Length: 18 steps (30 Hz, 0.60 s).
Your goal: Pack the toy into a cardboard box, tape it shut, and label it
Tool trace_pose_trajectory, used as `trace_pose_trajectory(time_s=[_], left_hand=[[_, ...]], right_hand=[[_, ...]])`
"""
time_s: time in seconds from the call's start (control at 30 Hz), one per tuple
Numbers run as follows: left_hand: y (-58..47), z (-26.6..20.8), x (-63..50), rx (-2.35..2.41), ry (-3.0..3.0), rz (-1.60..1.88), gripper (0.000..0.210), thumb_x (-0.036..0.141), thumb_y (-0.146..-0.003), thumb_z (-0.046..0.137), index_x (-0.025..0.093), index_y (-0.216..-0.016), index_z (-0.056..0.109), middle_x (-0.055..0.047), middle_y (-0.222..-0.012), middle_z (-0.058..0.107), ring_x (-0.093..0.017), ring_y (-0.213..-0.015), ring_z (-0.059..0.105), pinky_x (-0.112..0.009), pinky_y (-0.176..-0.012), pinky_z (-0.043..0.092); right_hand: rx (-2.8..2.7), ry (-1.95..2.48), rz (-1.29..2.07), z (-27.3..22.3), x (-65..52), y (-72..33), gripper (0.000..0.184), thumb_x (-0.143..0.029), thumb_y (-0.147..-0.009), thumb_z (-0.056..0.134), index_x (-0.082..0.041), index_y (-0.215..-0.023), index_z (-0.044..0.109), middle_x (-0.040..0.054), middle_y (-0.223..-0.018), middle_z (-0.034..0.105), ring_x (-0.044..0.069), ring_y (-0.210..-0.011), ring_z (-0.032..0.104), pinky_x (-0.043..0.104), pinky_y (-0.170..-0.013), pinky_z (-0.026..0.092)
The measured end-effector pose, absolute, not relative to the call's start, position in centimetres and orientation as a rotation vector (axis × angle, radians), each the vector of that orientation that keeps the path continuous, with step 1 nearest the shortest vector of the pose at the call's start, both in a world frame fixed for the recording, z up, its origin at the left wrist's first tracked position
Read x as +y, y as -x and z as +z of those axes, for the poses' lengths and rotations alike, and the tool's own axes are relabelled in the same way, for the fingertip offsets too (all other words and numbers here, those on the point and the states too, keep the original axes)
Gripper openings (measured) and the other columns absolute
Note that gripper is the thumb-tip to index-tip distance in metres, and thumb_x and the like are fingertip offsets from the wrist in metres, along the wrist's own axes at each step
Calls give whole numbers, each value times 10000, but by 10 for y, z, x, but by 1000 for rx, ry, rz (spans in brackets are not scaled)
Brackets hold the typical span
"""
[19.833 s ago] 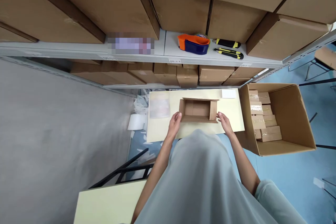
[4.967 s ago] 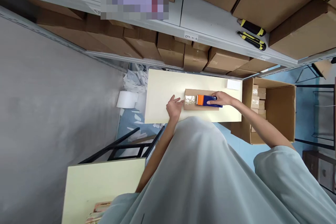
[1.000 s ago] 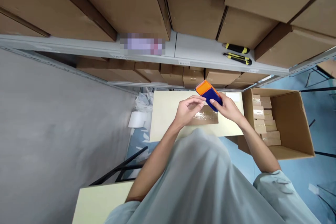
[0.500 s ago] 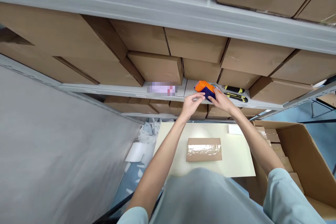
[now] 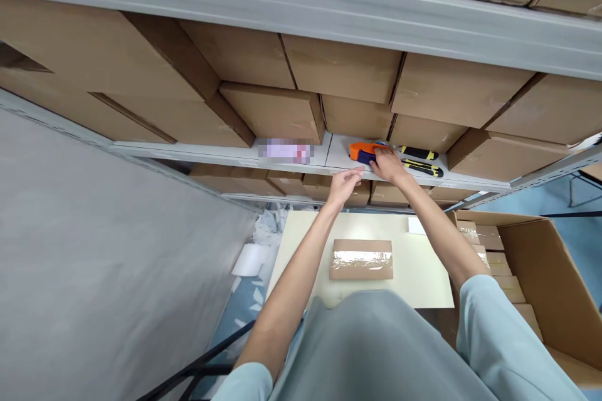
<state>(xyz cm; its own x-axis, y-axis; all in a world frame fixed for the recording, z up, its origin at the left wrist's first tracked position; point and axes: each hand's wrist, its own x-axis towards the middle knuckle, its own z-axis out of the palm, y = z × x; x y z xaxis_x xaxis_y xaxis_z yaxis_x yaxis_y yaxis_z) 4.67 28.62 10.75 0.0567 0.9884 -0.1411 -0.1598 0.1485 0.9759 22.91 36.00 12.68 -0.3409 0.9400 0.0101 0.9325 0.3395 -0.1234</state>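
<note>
An orange and dark blue tape dispenser point(image 5: 362, 151) lies on the middle shelf, near its front edge. My right hand point(image 5: 389, 165) is closed over its right end. Just below and to the left of the dispenser is my left hand point(image 5: 345, 187), apart from it, with thumb and fingers pinched together. Whether anything small is between those fingertips is hidden. Two black and yellow tools, an upper one point(image 5: 417, 153) and a lower one that looks like a utility knife point(image 5: 426, 168), lie right of my right hand. Below, a taped cardboard box point(image 5: 361, 260) rests on the pale table point(image 5: 301, 244).
Cardboard boxes point(image 5: 345, 66) fill the shelves ahead. The grey shelf beam point(image 5: 301, 9) crosses above my hands. A blurred-out item point(image 5: 285, 151) lies left on the shelf. An open carton point(image 5: 540, 282) holding small boxes stands at right; a grey wall point(image 5: 117, 276) is at left.
The dispenser has come down flat on the shelf, with my right hand on it. My left hand has come away from it. The view has shifted slightly.
</note>
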Motion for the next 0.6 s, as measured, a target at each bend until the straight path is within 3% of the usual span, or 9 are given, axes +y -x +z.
trace_pose_trajectory(time_s=[0.17, 0.33, 0.43, 0.6], left_hand=[[-44, 109, 258, 1118, -997, 1135, 283, 449, -759, 816, 195, -880, 841, -140, -1292, 806, -325, -1227, 722, -443, -990, 605], [-32, 87, 212, 1139, -1058, 1118, 249, 437, -800, 810, 192, -848, 807, -152, -1337, 784, -312, -1200, 730, -449, -996, 587], [-20, 57, 175, 1221, -1091, 1074, 182, 381, -818, 778, 202, -848, 792, -134, -1322, 788, -310, -1237, 715, -448, -1024, 567], [-10, -1, 102, 1455, -1169, 926, 136, 325, -886, 683, 232, -862, 778, -107, -1273, 792, -296, -1289, 692, -453, -1068, 558]], right_hand=[[-2333, 1645, 23, 126, 335, -237, 553, -293, -1020, 540, -16, -1498, 514, 300, -1466, 590, 434, -1365, 529, 612, -1190, 382], [-2133, 1530, 80, 110, 265, -259, 519, -374, -1107, 405, -167, -1581, 445, 221, -1559, 515, 400, -1469, 452, 653, -1222, 366], [-2077, 1555, 245, 80, 205, -272, 506, -430, -1127, 381, -218, -1581, 454, 192, -1550, 536, 378, -1469, 472, 649, -1225, 386], [-2042, 1772, 599, 8, 105, -278, 597, -503, -1132, 344, -185, -1634, 411, 228, -1631, 487, 375, -1540, 438, 637, -1255, 388]])
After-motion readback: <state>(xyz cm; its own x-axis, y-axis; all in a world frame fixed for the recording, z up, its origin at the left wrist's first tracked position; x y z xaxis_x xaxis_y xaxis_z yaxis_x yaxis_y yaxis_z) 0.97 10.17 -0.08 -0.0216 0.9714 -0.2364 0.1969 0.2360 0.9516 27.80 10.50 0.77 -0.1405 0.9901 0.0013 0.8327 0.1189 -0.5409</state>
